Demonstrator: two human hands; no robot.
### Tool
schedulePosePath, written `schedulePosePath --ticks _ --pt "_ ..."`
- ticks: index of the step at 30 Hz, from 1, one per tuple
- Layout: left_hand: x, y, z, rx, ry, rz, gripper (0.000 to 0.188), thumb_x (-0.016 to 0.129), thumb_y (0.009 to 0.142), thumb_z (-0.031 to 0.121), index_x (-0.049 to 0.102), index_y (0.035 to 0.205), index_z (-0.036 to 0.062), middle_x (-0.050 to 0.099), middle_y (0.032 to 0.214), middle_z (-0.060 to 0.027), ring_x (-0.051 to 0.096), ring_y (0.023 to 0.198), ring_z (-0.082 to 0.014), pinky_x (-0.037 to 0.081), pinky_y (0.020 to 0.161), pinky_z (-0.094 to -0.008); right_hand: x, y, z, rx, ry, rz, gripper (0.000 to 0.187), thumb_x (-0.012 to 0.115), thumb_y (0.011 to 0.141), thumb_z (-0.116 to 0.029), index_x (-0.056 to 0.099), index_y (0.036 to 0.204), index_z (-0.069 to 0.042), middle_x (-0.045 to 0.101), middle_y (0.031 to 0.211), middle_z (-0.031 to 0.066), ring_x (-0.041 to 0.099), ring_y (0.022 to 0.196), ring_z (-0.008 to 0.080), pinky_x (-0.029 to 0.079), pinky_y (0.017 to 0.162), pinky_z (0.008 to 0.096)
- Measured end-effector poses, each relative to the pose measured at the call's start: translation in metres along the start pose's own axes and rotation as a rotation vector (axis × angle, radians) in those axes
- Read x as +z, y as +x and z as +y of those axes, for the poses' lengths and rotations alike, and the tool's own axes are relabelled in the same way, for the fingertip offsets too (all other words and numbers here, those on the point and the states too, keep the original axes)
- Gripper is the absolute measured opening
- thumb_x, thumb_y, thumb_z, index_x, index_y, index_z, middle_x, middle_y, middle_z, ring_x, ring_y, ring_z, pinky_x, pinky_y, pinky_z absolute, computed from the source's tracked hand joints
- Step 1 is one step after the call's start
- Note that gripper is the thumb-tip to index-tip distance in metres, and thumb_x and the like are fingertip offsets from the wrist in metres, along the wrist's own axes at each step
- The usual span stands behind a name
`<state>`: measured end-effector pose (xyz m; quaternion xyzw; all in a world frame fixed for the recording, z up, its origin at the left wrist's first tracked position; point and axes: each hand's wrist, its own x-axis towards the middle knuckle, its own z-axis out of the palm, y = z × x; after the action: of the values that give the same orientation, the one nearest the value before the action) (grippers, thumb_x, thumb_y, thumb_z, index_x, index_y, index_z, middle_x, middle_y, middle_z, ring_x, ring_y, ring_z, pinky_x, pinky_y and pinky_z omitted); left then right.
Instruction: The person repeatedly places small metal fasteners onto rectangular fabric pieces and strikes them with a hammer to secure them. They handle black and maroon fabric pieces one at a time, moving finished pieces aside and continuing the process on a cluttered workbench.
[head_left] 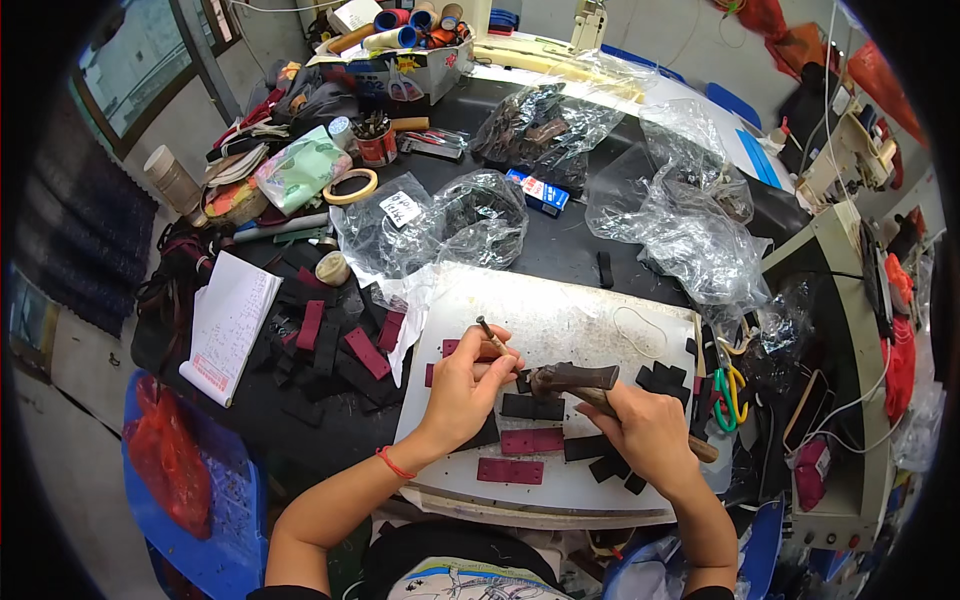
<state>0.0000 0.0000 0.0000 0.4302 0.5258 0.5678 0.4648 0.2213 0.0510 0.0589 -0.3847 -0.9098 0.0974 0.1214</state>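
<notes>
My left hand (462, 392) is closed around a slim punch-like metal rod (489, 331), tilted over the white board (540, 303). The lower end of the rod is hidden by my fingers. My right hand (650, 432) grips a hammer (572, 378) by its wooden handle; its dark head lies just right of my left fingertips. Under and in front of the hammer are black strips (532, 407) and maroon strips (531, 441) with small holes or studs. Further black strips (662, 380) are heaped by the board's right edge.
Loose black and maroon pieces (366, 354) pile up left of the board, beside an open notebook (228, 318). Clear plastic bags (680, 235) and a tape roll (350, 186) lie farther back. Scissors (727, 397) with green and yellow handles and a phone (808, 410) are at right.
</notes>
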Motion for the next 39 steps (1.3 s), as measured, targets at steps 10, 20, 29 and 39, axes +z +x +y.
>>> schedulePosePath --ticks 10,20,29,39 --pt "0.008 -0.006 0.003 0.458 0.575 -0.046 0.021 0.061 0.088 0.001 0.055 0.108 0.0003 0.063 0.087 -0.0179 0.066 0.079 -0.0338 0.053 0.066 -0.0355 -0.043 0.002 -0.014 0.116 0.480 0.445 0.008 0.072 0.081 -0.009 0.069 0.081 -0.002 0.059 0.060 -0.0027 0.052 0.050 0.0045 0.040 0.046 0.0225" --pt "0.008 0.005 0.003 0.102 0.301 0.038 0.018 0.058 0.092 0.005 0.049 0.107 -0.0022 0.067 0.092 -0.0143 0.069 0.085 -0.0188 0.055 0.071 -0.0284 -0.019 0.004 0.003 -0.006 -0.044 -0.033 0.030 0.066 0.086 -0.030 0.048 0.078 -0.007 0.059 0.063 0.0100 0.060 0.055 0.0331 0.045 0.047 0.0430" --pt "0.000 0.002 0.005 0.224 0.334 -0.109 0.014 0.057 0.093 0.003 0.050 0.105 -0.0028 0.068 0.091 -0.0136 0.069 0.090 -0.0188 0.054 0.074 -0.0268 -0.003 -0.003 0.007 0.059 0.007 0.004 0.033 0.069 0.084 -0.032 0.049 0.076 -0.007 0.058 0.060 0.0108 0.059 0.054 0.0327 0.044 0.047 0.0420" --pt "0.007 -0.010 0.008 0.514 0.757 -0.192 0.017 0.061 0.089 0.006 0.053 0.104 0.0004 0.065 0.085 -0.0164 0.066 0.077 -0.0353 0.054 0.063 -0.0385 -0.062 0.013 -0.026 -0.144 0.204 0.384 0.011 0.067 0.086 -0.010 0.059 0.083 -0.003 0.055 0.056 0.0052 0.056 0.046 0.0162 0.041 0.045 0.0315"
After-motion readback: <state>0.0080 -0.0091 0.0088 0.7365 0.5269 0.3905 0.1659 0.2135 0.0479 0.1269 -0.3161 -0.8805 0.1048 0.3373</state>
